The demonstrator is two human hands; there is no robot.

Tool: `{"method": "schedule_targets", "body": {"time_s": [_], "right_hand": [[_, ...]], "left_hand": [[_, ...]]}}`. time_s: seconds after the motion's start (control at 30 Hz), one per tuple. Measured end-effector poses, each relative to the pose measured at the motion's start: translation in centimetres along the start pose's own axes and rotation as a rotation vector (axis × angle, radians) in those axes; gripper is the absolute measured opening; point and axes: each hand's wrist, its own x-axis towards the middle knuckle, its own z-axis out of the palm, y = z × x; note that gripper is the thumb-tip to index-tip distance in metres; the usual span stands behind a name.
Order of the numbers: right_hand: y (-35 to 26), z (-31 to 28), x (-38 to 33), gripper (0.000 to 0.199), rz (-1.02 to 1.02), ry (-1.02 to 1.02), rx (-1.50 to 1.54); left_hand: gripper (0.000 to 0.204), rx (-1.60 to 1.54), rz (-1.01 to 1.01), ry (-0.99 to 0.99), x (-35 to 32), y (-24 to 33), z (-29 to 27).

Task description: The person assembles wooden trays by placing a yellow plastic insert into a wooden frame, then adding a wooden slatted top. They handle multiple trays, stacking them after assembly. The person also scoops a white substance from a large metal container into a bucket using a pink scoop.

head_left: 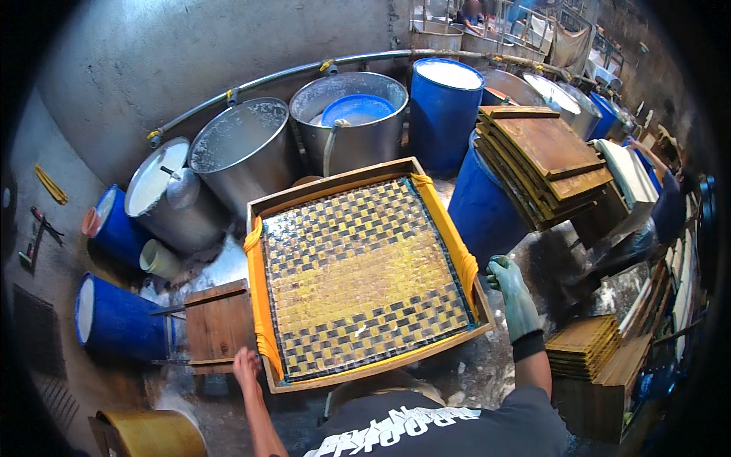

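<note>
The wooden frame (335, 187) looked stiff, probably weighty, best held by its sides; my left hand (246, 367) and gloved right hand (513, 291) flanked it, whether spread or pinching I couldn't tell.

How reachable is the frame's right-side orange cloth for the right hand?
Likely yes: the right hand is just right of the wooden frame, and nothing else appears to block the orange cloth.

Cool, bright glare washes the tall grey concrete wall (221, 57) (bluest near the top); fisheye distortion bends outlines toward dark corners.
</note>
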Motion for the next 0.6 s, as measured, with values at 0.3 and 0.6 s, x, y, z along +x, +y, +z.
{"method": "schedule_targets", "body": {"time_s": [0.3, 0.6], "right_hand": [[-2.6, 5.4, -11.9, 0.055, -0.588, 0.151, -0.443], [-3.4, 4.9, -12.8, 0.053, -0.567, 0.205, -0.437]], "left_hand": [[0.071, 0.297, 0.613, -0.440, 12.0, 18.3, 16.4], [0.026, 0.587, 0.540, 0.130, 20.1, 26.3, 19.8]]}}
